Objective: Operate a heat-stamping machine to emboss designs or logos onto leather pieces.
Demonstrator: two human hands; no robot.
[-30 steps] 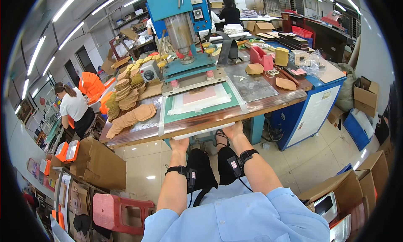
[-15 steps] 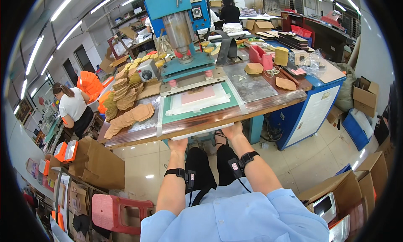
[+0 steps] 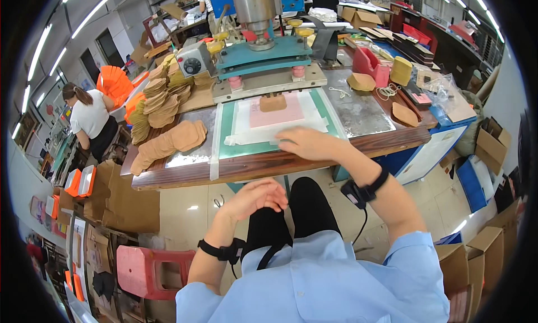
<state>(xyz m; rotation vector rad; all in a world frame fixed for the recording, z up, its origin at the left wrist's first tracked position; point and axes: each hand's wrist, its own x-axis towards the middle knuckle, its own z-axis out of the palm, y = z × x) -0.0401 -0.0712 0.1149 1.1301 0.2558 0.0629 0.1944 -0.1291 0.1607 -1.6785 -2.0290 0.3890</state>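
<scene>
My right hand is over the front of the work table, fingers stretched out, at the near right corner of a white sheet on a green mat. No object shows in it. A pink sheet lies on the white one, and a small brown piece rests at its far side, just in front of a blue-green press. Over my lap, below the table edge, my left hand is loosely bent with the palm turned inward. It looks empty.
Stacked tan pieces spread along the table's left side, with more piles behind. A red tape dispenser and yellow blocks stand at the right. A red stool is at lower left. Another person sits at far left.
Both hands have left the table's front edge, where a white strip showed between them. The right rose over the tabletop; the left drew back over my lap. The brown piece shows more fully.
</scene>
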